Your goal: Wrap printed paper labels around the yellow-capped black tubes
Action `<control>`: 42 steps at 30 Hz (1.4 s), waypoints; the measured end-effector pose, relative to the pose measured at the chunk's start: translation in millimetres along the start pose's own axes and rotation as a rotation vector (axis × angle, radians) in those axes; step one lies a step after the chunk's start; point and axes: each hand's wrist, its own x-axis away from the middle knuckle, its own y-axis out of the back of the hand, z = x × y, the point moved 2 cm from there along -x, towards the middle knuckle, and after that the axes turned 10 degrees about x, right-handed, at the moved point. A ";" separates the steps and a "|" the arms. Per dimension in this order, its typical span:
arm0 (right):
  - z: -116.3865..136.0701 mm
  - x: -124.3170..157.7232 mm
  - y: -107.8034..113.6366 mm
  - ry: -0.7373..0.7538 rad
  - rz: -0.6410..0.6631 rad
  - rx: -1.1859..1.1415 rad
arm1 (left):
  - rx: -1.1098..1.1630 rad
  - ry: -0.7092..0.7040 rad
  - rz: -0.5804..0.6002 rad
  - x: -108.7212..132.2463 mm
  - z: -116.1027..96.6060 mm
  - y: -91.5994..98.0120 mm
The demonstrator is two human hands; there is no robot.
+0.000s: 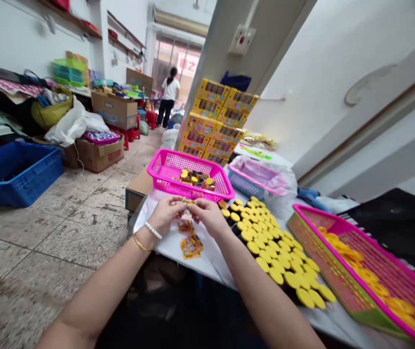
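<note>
My left hand [167,213], with a white bead bracelet and a gold bangle at the wrist, pinches a small yellow printed piece [188,201], perhaps a label. My right hand [207,214] pinches the same piece from the other side; fingers partly cover it. Below the hands, a colourful printed card [185,226] lies on the white tabletop [212,259], and a small stack of similar cards [192,246] is nearer to me. Right of my right forearm stand rows of dark cylinders with round yellow caps [270,242].
Ahead, a pink basket [163,167] holds several yellow-topped pieces [194,178]. Behind it rise stacked yellow boxes [210,123]. A pink-and-green basket [323,257] of yellow rings [367,276] stands right. A blue crate [22,179] sits on the floor left; a person [169,92] stands far back.
</note>
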 end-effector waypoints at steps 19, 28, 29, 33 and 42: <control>-11.3 12.1 -1.9 0.042 -0.127 -0.081 | -0.334 -0.271 -0.115 1.1 -4.0 3.3; -3.8 16.5 -5.2 0.174 -0.152 0.142 | -0.325 -0.188 -0.078 10.3 -14.3 -10.1; -2.0 17.0 -2.6 0.186 -0.150 0.162 | -0.317 -0.186 -0.089 10.0 -14.4 -9.8; 9.8 22.9 25.0 0.283 -0.365 0.569 | -0.271 -0.110 -0.118 5.8 -10.7 -5.8; -2.2 22.7 65.0 0.058 -0.626 1.502 | -0.104 0.205 0.005 3.1 -5.9 -6.5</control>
